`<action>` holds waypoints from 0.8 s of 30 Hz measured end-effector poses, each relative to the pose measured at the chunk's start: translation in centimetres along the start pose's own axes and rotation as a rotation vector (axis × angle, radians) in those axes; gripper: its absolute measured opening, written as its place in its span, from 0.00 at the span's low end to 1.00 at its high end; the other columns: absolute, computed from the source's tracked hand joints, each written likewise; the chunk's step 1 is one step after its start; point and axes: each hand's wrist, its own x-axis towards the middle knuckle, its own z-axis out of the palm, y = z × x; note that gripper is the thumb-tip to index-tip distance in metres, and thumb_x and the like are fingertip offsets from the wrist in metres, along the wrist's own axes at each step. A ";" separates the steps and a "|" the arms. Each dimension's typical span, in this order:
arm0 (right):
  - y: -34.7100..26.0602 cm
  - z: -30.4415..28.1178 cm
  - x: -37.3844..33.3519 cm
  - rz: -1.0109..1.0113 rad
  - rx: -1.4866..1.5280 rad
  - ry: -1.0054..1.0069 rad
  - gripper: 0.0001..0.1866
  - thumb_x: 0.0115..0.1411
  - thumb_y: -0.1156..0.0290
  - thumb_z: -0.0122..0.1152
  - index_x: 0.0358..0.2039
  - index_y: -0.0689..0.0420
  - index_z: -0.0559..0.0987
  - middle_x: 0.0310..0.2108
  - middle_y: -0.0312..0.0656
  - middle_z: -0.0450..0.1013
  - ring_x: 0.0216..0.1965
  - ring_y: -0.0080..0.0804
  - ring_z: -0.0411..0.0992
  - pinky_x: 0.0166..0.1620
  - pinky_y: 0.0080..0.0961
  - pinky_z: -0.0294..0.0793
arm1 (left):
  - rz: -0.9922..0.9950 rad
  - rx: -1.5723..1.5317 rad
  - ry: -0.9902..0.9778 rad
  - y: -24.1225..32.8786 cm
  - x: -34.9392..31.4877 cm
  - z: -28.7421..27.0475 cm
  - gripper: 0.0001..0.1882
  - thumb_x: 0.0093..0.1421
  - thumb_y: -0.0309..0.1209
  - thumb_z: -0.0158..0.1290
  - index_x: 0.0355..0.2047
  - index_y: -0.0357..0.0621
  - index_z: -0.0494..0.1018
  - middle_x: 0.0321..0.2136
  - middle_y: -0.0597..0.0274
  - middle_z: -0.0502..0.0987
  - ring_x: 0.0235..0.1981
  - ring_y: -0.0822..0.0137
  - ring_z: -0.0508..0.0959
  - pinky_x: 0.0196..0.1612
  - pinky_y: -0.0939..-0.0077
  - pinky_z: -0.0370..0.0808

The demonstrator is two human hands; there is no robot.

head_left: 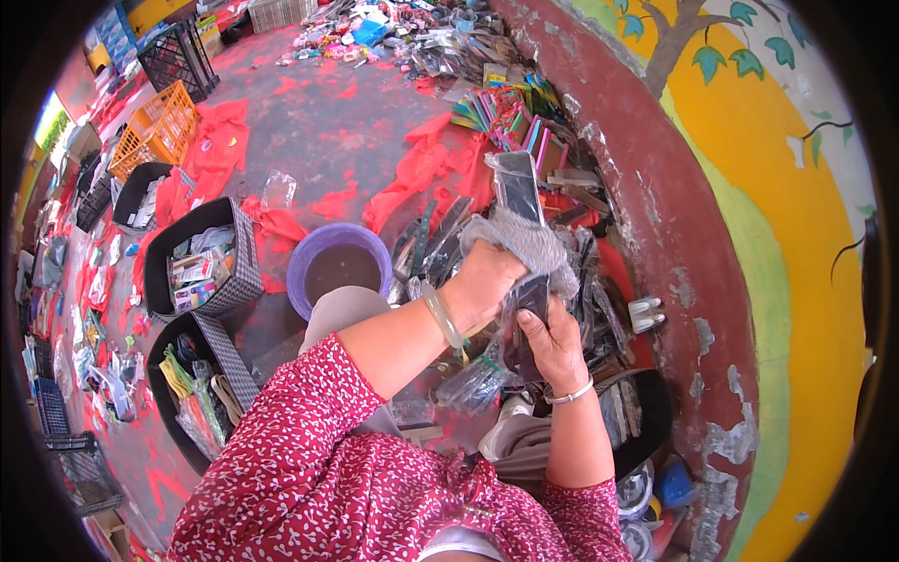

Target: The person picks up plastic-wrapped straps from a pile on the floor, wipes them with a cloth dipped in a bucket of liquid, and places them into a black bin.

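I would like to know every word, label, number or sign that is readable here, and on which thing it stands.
No text is readable.
Small packages in the checkered basket: any print is too small and blurred.
Heap of packaged goods: too small.
Long dark piece with the gray cloth: none legible.

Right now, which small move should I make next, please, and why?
I would probably slide the grey cloth toward the far end of the long black strip: your left-hand grip holds it across the middle, your right-hand grip holds the lower part, and the far end shows beyond the cloth.
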 end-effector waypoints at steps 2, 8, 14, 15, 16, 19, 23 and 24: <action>-0.2 0.1 -0.3 0.018 -0.026 -0.032 0.12 0.61 0.64 0.51 0.36 0.61 0.70 0.21 0.36 0.71 0.23 0.20 0.68 0.28 0.18 0.68 | 0.060 -0.047 0.029 0.7 1.1 -0.4 0.08 0.51 0.24 0.56 0.33 0.38 0.72 0.28 0.61 0.76 0.29 0.67 0.78 0.33 0.72 0.76; -0.1 0.6 -0.7 -0.026 -0.159 -0.093 0.09 0.61 0.68 0.51 0.36 0.62 0.68 0.21 0.37 0.73 0.24 0.23 0.71 0.30 0.20 0.70 | 0.185 -0.051 0.202 2.4 2.8 -2.3 0.06 0.53 0.27 0.55 0.31 0.41 0.73 0.26 0.59 0.77 0.25 0.65 0.78 0.29 0.71 0.77; 0.4 1.2 -1.0 -0.036 -0.330 -0.090 0.11 0.57 0.68 0.55 0.35 0.59 0.65 0.20 0.49 0.72 0.26 0.49 0.74 0.28 0.34 0.71 | 0.180 -0.054 0.385 4.1 3.5 -2.6 0.08 0.56 0.33 0.53 0.27 0.41 0.72 0.21 0.60 0.75 0.19 0.66 0.77 0.20 0.71 0.76; 0.5 1.3 -1.0 -0.061 -0.347 -0.086 0.11 0.57 0.68 0.54 0.35 0.59 0.65 0.20 0.48 0.72 0.26 0.49 0.74 0.28 0.33 0.71 | 0.162 -0.093 0.420 4.1 3.4 -2.6 0.08 0.56 0.34 0.52 0.27 0.41 0.72 0.21 0.60 0.75 0.19 0.66 0.76 0.20 0.72 0.76; 0.7 1.3 -1.1 -0.086 -0.364 -0.083 0.11 0.57 0.68 0.54 0.35 0.59 0.65 0.19 0.48 0.72 0.25 0.49 0.74 0.28 0.33 0.71 | 0.144 -0.132 0.456 4.0 3.3 -2.5 0.09 0.57 0.34 0.52 0.27 0.41 0.73 0.21 0.61 0.75 0.19 0.66 0.76 0.21 0.72 0.76; 0.6 1.4 -1.2 -0.011 -0.257 -0.076 0.11 0.58 0.68 0.54 0.35 0.61 0.66 0.19 0.48 0.72 0.25 0.48 0.74 0.28 0.32 0.70 | 0.065 -0.122 0.397 3.1 3.6 -3.4 0.09 0.57 0.35 0.50 0.31 0.42 0.73 0.23 0.60 0.76 0.22 0.64 0.78 0.26 0.69 0.77; 1.5 1.6 -1.1 -0.030 -0.244 0.003 0.11 0.58 0.68 0.54 0.35 0.62 0.67 0.21 0.48 0.72 0.24 0.45 0.73 0.29 0.30 0.70 | 0.040 0.052 0.277 1.1 3.4 -3.4 0.08 0.56 0.32 0.52 0.33 0.41 0.72 0.25 0.59 0.76 0.23 0.65 0.78 0.26 0.70 0.77; 1.8 1.6 -1.0 -0.057 -0.207 0.035 0.11 0.58 0.68 0.54 0.36 0.63 0.67 0.21 0.47 0.71 0.24 0.43 0.73 0.29 0.30 0.70 | 0.009 0.133 0.263 0.5 2.9 -2.9 0.08 0.56 0.31 0.53 0.33 0.41 0.72 0.25 0.59 0.76 0.23 0.65 0.78 0.26 0.70 0.77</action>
